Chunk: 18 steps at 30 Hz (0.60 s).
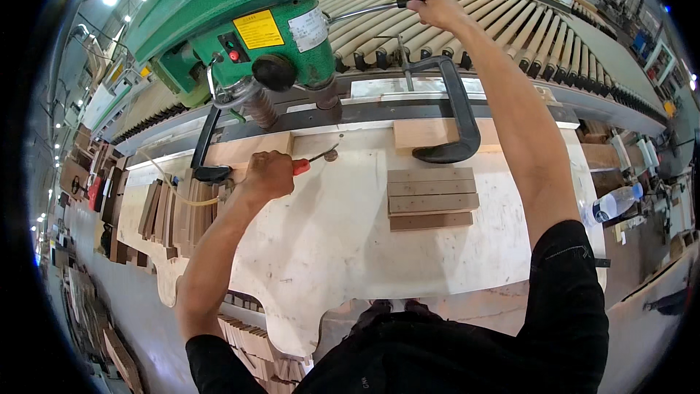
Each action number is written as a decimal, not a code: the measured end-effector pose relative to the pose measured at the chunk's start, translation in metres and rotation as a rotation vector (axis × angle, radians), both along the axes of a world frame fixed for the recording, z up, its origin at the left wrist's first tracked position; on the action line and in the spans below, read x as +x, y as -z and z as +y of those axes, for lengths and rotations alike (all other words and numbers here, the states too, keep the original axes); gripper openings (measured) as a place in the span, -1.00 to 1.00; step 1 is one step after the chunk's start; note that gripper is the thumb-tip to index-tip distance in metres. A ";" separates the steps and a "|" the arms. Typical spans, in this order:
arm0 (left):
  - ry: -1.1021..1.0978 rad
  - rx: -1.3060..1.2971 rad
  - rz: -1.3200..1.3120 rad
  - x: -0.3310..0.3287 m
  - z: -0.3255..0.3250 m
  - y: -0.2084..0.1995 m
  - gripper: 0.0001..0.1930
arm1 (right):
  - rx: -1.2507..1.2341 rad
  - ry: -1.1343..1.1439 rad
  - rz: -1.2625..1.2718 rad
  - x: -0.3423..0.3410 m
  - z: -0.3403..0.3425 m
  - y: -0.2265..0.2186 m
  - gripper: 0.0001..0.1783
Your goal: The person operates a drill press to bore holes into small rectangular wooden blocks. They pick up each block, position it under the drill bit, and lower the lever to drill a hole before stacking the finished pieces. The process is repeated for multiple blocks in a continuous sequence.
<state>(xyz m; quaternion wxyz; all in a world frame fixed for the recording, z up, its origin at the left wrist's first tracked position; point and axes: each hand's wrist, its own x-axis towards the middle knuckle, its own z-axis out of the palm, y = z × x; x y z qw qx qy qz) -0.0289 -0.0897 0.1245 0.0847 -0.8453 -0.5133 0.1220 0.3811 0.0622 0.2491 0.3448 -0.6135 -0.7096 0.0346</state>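
My right hand (439,12) is stretched far forward and closed round the black-gripped feed lever (372,11) of a green drill press (219,11). On the left, my left hand (268,177) is wrapped round a red air blow gun (300,166). Its thin metal nozzle (321,155) points right, toward a small round brown spot on the pale wooden board (328,248). A yellowish hose (179,193) runs toward that hand. Two light wood blocks, a left block (255,150) and a right block (423,133), lie along the board's back edge.
Black C-clamps, one left (207,147) and one right (461,113), grip the back edge. Several brown wood pieces (432,203) lie right of centre; more strips (182,219) stand at left. A water bottle (614,204) is at right. Behind runs a roller conveyor (510,25).
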 end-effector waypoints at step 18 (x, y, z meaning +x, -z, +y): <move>-0.330 -0.253 0.026 -0.125 -0.091 -0.082 -0.80 | -0.154 -0.134 0.207 0.029 0.020 0.020 -0.44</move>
